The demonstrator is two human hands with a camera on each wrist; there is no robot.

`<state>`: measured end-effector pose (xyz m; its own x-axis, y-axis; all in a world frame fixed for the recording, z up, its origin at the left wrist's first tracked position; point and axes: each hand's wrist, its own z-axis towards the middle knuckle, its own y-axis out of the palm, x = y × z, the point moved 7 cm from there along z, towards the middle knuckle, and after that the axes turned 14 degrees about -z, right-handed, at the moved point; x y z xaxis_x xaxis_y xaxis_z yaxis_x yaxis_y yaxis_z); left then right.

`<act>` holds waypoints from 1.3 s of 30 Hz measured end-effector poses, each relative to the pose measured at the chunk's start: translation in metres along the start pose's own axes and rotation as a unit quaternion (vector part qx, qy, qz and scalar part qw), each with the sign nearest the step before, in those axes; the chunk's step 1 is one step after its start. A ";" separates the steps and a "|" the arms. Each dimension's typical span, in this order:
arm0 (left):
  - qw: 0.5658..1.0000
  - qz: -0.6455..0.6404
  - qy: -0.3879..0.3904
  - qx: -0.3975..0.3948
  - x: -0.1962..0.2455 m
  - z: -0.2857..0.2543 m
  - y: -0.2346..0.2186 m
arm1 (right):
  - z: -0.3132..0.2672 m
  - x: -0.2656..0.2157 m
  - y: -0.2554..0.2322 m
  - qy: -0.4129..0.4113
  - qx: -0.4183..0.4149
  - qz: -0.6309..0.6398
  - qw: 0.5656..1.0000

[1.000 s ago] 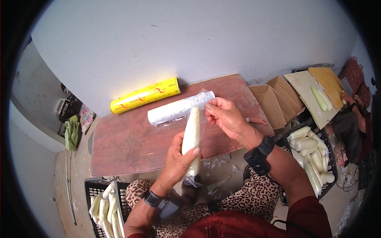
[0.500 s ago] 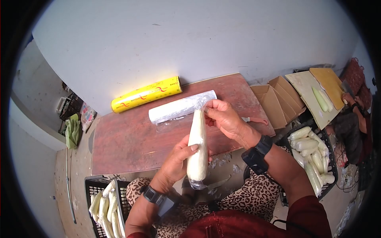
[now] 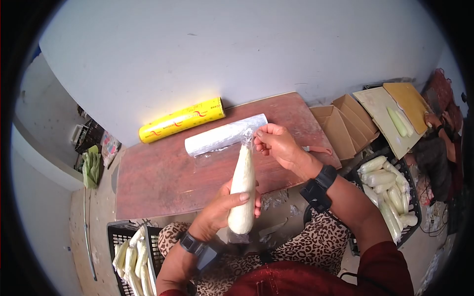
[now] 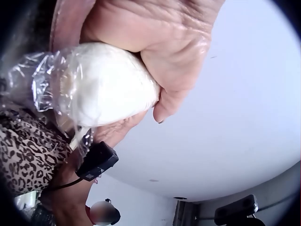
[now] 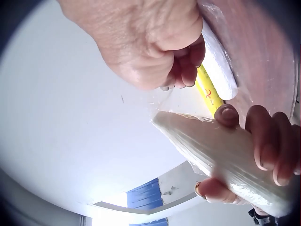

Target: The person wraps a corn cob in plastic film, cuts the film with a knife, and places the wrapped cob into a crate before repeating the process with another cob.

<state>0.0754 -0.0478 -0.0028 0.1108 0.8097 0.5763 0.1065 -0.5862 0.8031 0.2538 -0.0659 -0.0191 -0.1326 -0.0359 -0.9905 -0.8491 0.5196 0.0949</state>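
A pale corn ear (image 3: pixel 242 190) in clear film stands nearly upright over the table's front edge, gripped around its lower half by the left hand (image 3: pixel 219 209). Above its narrow tip, the right hand (image 3: pixel 281 145) pinches the gathered film (image 3: pixel 247 136) between curled fingers. In the left wrist view the thick end of the ear (image 4: pixel 113 84) shows loose crinkled film (image 4: pixel 42 82) beyond it. The right wrist view has the left hand's fingers (image 5: pixel 265 141) wrapped about the ear (image 5: pixel 211 146), with the right hand (image 5: pixel 146 42) just off its tip.
On the reddish table (image 3: pixel 163 182) lie a white film roll (image 3: pixel 222 135), a yellow roll (image 3: pixel 181 120) and a knife (image 3: pixel 318 149). Black crates of ears stand at left (image 3: pixel 160 246) and right (image 3: pixel 414 197). Cardboard (image 3: pixel 345 126) and another person's arm (image 3: pixel 444 140) are at right.
The ear has turned more upright, its thick end now bare of the left thumb, and sits a little lower. Film at its tip has become bunched into a narrow neck at the right fingers.
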 end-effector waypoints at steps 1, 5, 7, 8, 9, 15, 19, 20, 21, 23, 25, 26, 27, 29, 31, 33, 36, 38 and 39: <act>1.000 0.008 0.005 0.008 0.001 0.000 -0.001 | 0.001 -0.001 -0.005 0.000 -0.004 0.036 0.999; 0.999 0.036 0.007 0.034 0.002 -0.001 -0.003 | -0.005 -0.022 -0.006 -0.014 -0.079 0.113 0.990; 0.999 0.043 -0.011 0.027 0.000 -0.001 -0.003 | -0.009 -0.030 -0.004 -0.016 -0.109 0.123 0.986; 0.999 0.042 -0.023 0.015 -0.002 -0.001 -0.002 | -0.011 -0.032 -0.004 -0.019 -0.125 0.118 0.985; 0.999 0.041 -0.034 0.004 -0.004 -0.002 -0.001 | -0.012 -0.034 -0.004 -0.022 -0.140 0.113 0.983; 0.997 0.055 -0.044 0.015 -0.006 -0.003 0.000 | -0.014 -0.035 -0.003 -0.046 -0.175 0.043 0.983; 0.997 0.051 -0.047 0.016 -0.008 -0.002 0.000 | -0.012 -0.033 -0.004 -0.071 -0.180 0.057 0.979; 0.997 0.050 -0.048 0.015 -0.008 -0.001 0.001 | -0.010 -0.032 -0.004 -0.074 -0.177 0.069 0.979; 0.997 0.050 -0.049 0.014 -0.008 -0.001 0.001 | -0.009 -0.031 -0.005 -0.077 -0.175 0.080 0.978; 0.998 0.042 -0.052 0.017 -0.010 -0.001 -0.001 | -0.009 -0.033 -0.009 -0.100 -0.154 0.078 0.980; 0.998 0.037 -0.053 0.021 -0.010 -0.001 -0.003 | -0.009 -0.034 -0.011 -0.109 -0.135 0.074 0.982; 0.998 0.036 -0.055 0.023 -0.011 -0.001 -0.003 | -0.009 -0.034 -0.011 -0.106 -0.126 0.070 0.984; 0.997 0.035 -0.056 0.025 -0.011 -0.001 -0.004 | -0.009 -0.034 -0.013 -0.104 -0.116 0.067 0.985; 0.998 0.038 -0.057 0.012 -0.011 -0.001 -0.003 | -0.006 -0.031 -0.018 -0.083 -0.091 0.087 0.989; 0.998 0.044 -0.054 0.011 -0.012 -0.003 -0.001 | 0.000 -0.027 -0.028 -0.058 -0.053 0.097 0.992; 0.997 0.053 -0.049 0.019 -0.012 -0.005 0.002 | 0.004 -0.023 -0.046 -0.027 -0.001 0.098 0.995; 0.995 0.090 -0.025 0.032 -0.008 -0.005 -0.006 | -0.001 -0.026 -0.055 -0.019 0.006 0.094 0.995; 0.996 0.065 0.008 0.055 -0.003 -0.006 -0.010 | -0.008 -0.027 -0.043 0.018 -0.048 0.111 0.993; 0.996 0.053 0.022 0.065 0.000 -0.006 -0.013 | -0.014 -0.027 -0.037 0.036 -0.072 0.120 0.989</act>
<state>0.0678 -0.0405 -0.0121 0.0852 0.7418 0.6652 0.2239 -0.6648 0.7127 0.2823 -0.0961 0.0058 -0.3713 0.0103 -0.9285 -0.8521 0.3934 0.3452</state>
